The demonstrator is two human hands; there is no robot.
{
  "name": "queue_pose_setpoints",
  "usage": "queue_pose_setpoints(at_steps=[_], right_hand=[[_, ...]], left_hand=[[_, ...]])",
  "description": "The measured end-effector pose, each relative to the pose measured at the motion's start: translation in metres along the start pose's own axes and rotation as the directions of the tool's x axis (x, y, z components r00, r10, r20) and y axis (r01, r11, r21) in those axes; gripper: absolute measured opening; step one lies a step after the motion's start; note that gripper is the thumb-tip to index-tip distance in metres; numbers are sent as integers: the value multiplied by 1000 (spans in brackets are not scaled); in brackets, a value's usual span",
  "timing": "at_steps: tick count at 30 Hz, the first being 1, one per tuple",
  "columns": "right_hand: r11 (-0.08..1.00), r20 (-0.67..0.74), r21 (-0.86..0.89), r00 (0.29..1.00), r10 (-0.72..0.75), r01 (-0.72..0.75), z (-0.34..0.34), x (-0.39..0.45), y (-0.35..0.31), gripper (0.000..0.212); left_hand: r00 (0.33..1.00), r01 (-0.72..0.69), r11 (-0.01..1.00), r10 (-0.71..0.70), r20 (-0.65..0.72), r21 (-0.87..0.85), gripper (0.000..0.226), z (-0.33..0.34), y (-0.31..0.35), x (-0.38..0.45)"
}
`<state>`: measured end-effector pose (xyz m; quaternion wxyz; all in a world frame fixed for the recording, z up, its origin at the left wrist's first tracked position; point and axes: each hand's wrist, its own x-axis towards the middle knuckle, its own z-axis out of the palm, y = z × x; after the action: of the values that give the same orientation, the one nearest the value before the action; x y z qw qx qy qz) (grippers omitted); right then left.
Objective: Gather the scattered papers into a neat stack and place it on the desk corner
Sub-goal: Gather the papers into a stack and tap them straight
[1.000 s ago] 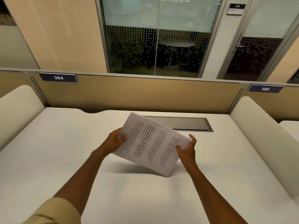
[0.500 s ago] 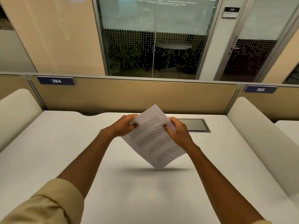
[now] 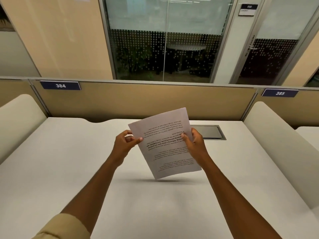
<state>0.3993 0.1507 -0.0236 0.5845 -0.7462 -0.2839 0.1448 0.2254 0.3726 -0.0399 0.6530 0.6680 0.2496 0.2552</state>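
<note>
**Papers held upright above the surface**

From the head camera we see the papers (image 3: 168,144) raised nearly upright over the white surface (image 3: 69,169), long axis running from upper left to lower right, lower corner hovering just above its shadow. The print reads upside down. Our left hand (image 3: 126,144) pinches the left edge; our right hand (image 3: 194,144) clamps the right edge. Behind, a dark hatch (image 3: 211,131) sits partly hidden by the sheets. How many sheets there are we cannot tell.
</note>
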Motion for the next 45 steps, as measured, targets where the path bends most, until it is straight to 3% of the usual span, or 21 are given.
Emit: queue_pose_setpoints(at_steps=[5, 10, 17, 32, 38, 45], right_hand=[[986, -35, 149, 996, 86, -80, 19, -16, 16, 26], [971, -95, 213, 987, 130, -108, 36, -25, 30, 28], [952, -83, 278, 984, 156, -128, 46, -33, 41, 15], [974, -70, 167, 984, 164, -150, 54, -37, 52, 27], [972, -19, 105, 977, 213, -210, 58, -46, 66, 34], [980, -4, 84, 984, 180, -179, 58, -47, 62, 31]], left_hand=[[995, 43, 982, -26, 93, -184, 24, 28, -22, -25], [1000, 4, 994, -6, -18, -108, 20, 42, -25, -36], [989, -44, 998, 49, -138, 35, 26, 39, -32, -44], [986, -10, 997, 22, -164, 78, 32, 39, -53, -45], [993, 41, 995, -30, -116, 86, 37, 35, -68, -50], [990, 29, 995, -16, -143, 91, 37, 35, -70, -49]])
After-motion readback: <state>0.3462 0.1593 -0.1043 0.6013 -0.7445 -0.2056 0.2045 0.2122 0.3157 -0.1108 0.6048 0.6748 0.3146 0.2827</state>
